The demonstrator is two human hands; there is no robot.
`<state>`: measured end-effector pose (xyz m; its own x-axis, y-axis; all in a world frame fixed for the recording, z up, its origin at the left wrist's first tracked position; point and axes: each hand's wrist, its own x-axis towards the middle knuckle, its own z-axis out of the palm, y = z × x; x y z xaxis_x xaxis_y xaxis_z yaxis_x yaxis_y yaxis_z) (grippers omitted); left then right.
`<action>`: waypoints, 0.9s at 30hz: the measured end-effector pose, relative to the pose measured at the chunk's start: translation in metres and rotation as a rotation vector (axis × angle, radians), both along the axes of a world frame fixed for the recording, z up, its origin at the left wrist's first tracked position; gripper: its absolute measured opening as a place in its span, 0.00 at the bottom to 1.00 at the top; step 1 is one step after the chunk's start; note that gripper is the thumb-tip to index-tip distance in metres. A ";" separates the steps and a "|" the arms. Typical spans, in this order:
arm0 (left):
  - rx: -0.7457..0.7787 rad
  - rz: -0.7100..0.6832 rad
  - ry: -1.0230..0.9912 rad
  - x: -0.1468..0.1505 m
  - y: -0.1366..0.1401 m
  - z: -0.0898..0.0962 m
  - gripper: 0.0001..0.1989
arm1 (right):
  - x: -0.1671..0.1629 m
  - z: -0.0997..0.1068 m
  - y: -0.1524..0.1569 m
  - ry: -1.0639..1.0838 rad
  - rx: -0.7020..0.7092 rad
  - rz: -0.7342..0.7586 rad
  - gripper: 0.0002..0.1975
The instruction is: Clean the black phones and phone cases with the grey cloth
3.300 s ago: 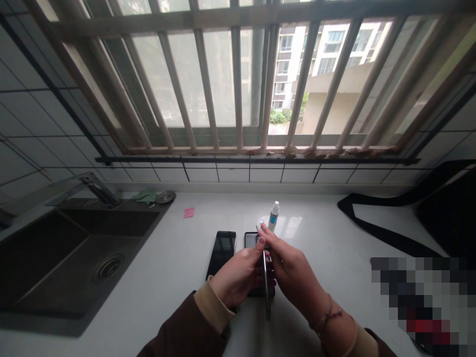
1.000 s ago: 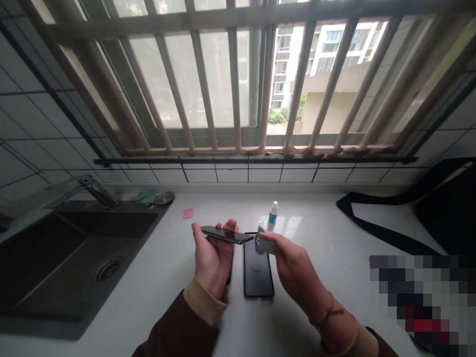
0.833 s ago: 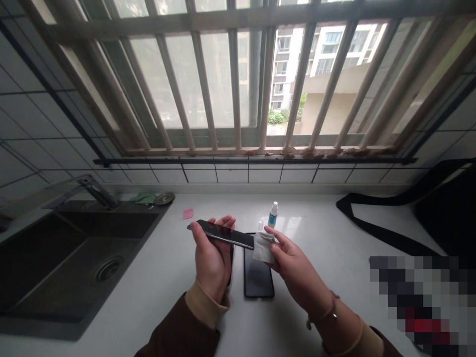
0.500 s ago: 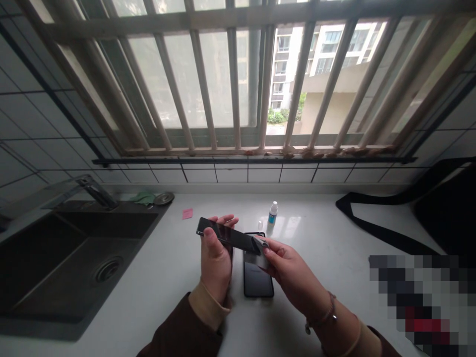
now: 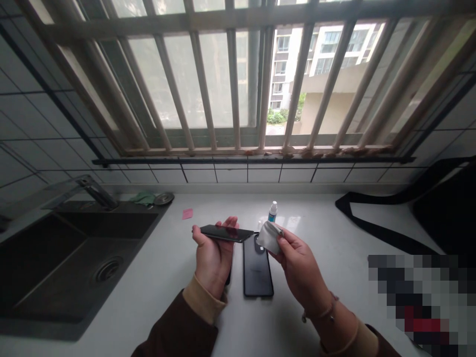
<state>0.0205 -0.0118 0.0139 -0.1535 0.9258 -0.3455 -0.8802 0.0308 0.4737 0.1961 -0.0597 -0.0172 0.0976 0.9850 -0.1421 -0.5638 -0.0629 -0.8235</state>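
A dark smartphone point(image 5: 226, 232) lies nearly level across my left hand point(image 5: 213, 258), held above the counter with the thumb at its left end. My right hand point(image 5: 297, 255) pinches a small grey cloth point(image 5: 272, 237), which hangs just right of the phone's end, apart from it. Beneath and between the hands, a black phone case point(image 5: 258, 272) lies on the counter, its camera cutout partly covered by the cloth. Behind it stands a small white bottle point(image 5: 273, 210) with a blue label, its lower part hidden by the cloth. A dark edge shows under my left wrist; I cannot make it out.
To the left is a dark sink point(image 5: 85, 267) with a faucet point(image 5: 96, 192), a green cloth point(image 5: 143, 198) and a metal drain cover point(image 5: 164, 198). A pink paper note point(image 5: 188, 213) lies on the white counter point(image 5: 163, 277). A black strap point(image 5: 372, 223) lies at right.
My right hand has drawn the cloth off the phone, up and to the right. My left hand has tilted the phone flatter, and more of the phone case shows.
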 end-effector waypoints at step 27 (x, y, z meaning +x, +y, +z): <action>-0.006 0.183 0.148 -0.003 0.003 -0.010 0.21 | 0.003 0.007 -0.017 -0.203 0.376 0.155 0.14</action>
